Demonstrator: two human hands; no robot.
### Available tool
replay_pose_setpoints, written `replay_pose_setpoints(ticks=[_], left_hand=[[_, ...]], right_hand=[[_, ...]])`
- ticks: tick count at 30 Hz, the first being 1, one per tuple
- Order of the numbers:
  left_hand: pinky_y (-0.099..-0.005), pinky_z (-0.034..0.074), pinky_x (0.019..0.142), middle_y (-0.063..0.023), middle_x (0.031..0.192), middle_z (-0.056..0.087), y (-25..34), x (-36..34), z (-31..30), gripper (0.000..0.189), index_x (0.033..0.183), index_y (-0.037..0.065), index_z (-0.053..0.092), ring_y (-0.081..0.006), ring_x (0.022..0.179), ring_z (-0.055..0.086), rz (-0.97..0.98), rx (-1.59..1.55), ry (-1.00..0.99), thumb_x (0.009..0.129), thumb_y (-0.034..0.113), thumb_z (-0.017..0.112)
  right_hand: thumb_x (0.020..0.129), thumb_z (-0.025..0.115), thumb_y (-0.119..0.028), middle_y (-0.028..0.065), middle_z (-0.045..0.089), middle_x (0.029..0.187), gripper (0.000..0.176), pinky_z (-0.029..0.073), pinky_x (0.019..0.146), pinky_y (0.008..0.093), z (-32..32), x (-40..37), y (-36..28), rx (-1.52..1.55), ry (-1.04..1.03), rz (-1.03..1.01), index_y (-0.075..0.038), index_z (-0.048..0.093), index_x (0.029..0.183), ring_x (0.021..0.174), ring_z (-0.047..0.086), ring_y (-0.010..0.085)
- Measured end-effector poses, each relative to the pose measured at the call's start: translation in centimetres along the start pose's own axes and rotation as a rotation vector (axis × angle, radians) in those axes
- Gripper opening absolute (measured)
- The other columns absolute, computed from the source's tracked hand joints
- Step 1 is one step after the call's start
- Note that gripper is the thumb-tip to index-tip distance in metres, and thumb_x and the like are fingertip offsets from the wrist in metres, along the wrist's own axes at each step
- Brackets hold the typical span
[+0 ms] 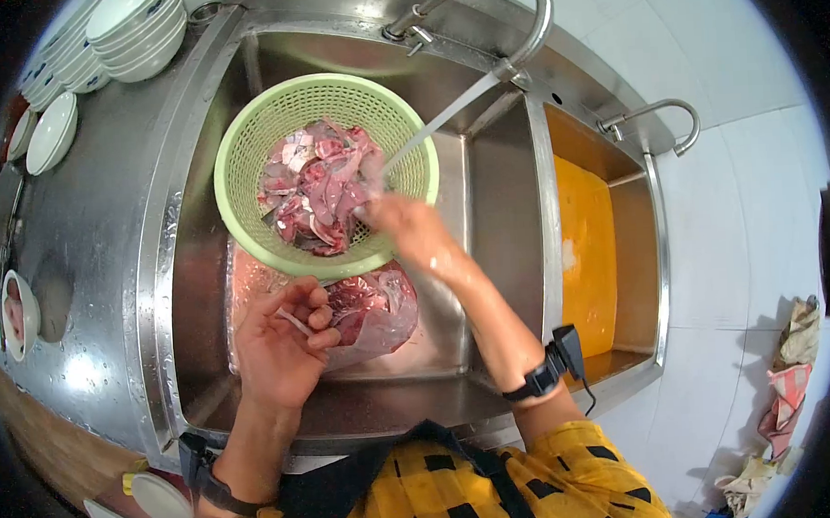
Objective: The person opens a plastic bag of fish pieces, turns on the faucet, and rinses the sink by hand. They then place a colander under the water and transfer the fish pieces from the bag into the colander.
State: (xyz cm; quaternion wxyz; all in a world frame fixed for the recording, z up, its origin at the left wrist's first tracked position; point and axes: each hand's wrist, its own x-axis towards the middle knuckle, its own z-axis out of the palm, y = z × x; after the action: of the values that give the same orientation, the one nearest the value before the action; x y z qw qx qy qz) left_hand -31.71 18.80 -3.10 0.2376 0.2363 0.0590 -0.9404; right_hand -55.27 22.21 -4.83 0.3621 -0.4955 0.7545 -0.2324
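Note:
A light green plastic colander [237, 202] sits in the steel sink, holding cut raw fish pieces [324, 184], red and grey. Water from the tap falls onto their right side. My right hand [404, 227] reaches over the colander's right rim to the pieces; its fingers are smeared by motion and spray. Below the colander, my left hand [284, 343] is palm up, fingers curled around a thin whitish strip that looks like the edge of the plastic bag. That clear plastic bag [381, 321], with more red pieces inside, lies on the sink bottom beside this hand.
A curved steel tap [543, 17] hangs over the sink [507, 255]. To the right is a basin with an orange bottom [589, 261] and a second tap [686, 108]. Stacked white bowls [137, 35] and a bowl with pink contents [19, 315] stand on the left counter [90, 236].

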Motion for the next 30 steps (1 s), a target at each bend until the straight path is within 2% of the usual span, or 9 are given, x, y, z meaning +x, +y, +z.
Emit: replay_pose_setpoints(ticks=[2, 5, 7, 10, 11, 16, 22, 27, 30], left_hand=[[-0.0261, 0.039, 0.055, -0.0094, 0.086, 0.059, -0.3, -0.1, 0.2, 0.029, 0.101, -0.001, 0.06, -0.0171, 0.07, 0.05, -0.024, 0.014, -0.002, 0.085, 0.022, 0.05], [-0.0259, 0.039, 0.056, -0.0092, 0.085, 0.059, -0.9, -0.3, 0.6, 0.03, 0.1, -0.001, 0.06, -0.0172, 0.071, 0.05, -0.06, 0.038, -0.005, 0.085, 0.022, 0.05], [-0.0257, 0.038, 0.056, -0.009, 0.085, 0.059, -1.2, -0.5, 0.9, 0.03, 0.1, -0.001, 0.06, -0.017, 0.071, 0.05, -0.067, 0.045, 0.018, 0.086, 0.023, 0.05], [-0.0252, 0.038, 0.056, -0.0087, 0.086, 0.058, -0.7, -0.4, 0.9, 0.03, 0.101, -0.001, 0.06, -0.0165, 0.071, 0.049, -0.035, 0.054, -0.006, 0.086, 0.023, 0.049], [-0.0249, 0.038, 0.056, -0.0086, 0.086, 0.058, -0.4, -0.4, 0.8, 0.031, 0.101, -0.001, 0.06, -0.0162, 0.071, 0.048, -0.007, 0.058, -0.056, 0.086, 0.023, 0.049], [-0.0249, 0.037, 0.056, -0.0077, 0.088, 0.056, 0.4, -0.5, 0.8, 0.03, 0.101, 0.001, 0.058, -0.015, 0.071, 0.046, 0.021, 0.052, -0.041, 0.087, 0.026, 0.048], [-0.0253, 0.038, 0.056, -0.0073, 0.088, 0.057, 0.2, -0.6, 0.7, 0.027, 0.098, 0.004, 0.057, -0.0146, 0.072, 0.047, -0.023, 0.051, 0.048, 0.087, 0.028, 0.05], [-0.0272, 0.038, 0.06, -0.0086, 0.088, 0.058, 0.3, -0.4, 0.0, 0.034, 0.104, -0.002, 0.06, -0.0167, 0.073, 0.048, -0.037, 0.018, 0.007, 0.086, 0.026, 0.05], [-0.0271, 0.038, 0.06, -0.0087, 0.089, 0.058, -0.1, -0.2, 0.1, 0.034, 0.103, -0.002, 0.06, -0.0169, 0.073, 0.048, -0.045, 0.056, 0.036, 0.086, 0.026, 0.05]], right_hand=[[0.087, 0.051, -0.028, 0.018, 0.064, 0.084, 0.029, 0.045, 0.085, 0.0387, 4.6, -2.0, 1.1, 0.166, -0.265, -0.256, -0.002, 0.065, 0.086, 0.083, 0.058, 0.0395], [0.083, 0.055, -0.033, 0.0172, 0.062, 0.094, 0.029, 0.043, 0.089, 0.0379, 11.7, -4.7, 0.9, 0.86, -0.479, 0.091, -0.005, 0.065, 0.083, 0.094, 0.057, 0.036], [0.081, 0.055, -0.042, 0.0162, 0.055, 0.118, 0.041, 0.035, 0.098, 0.0472, 13.3, -4.6, 1.4, 0.236, -0.336, -0.382, -0.013, 0.063, 0.109, 0.116, 0.047, 0.0355], [0.082, 0.051, -0.047, 0.0156, 0.044, 0.131, 0.052, 0.025, 0.099, 0.0605, 20.1, -3.2, 6.4, 0.349, -0.143, -0.36, -0.021, 0.051, 0.126, 0.123, 0.037, 0.0404], [0.084, 0.048, -0.041, 0.0171, 0.04, 0.131, 0.047, 0.025, 0.093, 0.0675, 32.6, 0.2, 11.4, -0.29, 0.279, -0.1, -0.024, 0.047, 0.128, 0.121, 0.036, 0.0437], [0.086, 0.046, -0.032, 0.0179, 0.039, 0.131, 0.039, 0.029, 0.093, 0.0639, 21.2, -5.9, 7.0, -0.492, -0.21, -0.49, -0.025, 0.05, 0.123, 0.124, 0.032, 0.0409], [0.087, 0.043, -0.03, 0.0189, 0.043, 0.128, 0.035, 0.037, 0.093, 0.0537, 18.0, -7.9, 7.6, -0.66, -0.373, -0.337, -0.029, 0.052, 0.122, 0.12, 0.038, 0.0419], [0.09, 0.04, -0.032, 0.0138, 0.045, 0.129, 0.04, 0.043, 0.092, 0.0451, 16.2, -8.1, 9.1, -0.463, -0.897, 0.007, -0.029, 0.043, 0.129, 0.115, 0.048, 0.0363], [0.091, 0.039, -0.03, 0.0164, 0.051, 0.122, 0.038, 0.044, 0.091, 0.041, 13.9, -10.5, 7.1, -0.389, -0.821, 0.151, -0.027, 0.044, 0.128, 0.108, 0.055, 0.0337]])
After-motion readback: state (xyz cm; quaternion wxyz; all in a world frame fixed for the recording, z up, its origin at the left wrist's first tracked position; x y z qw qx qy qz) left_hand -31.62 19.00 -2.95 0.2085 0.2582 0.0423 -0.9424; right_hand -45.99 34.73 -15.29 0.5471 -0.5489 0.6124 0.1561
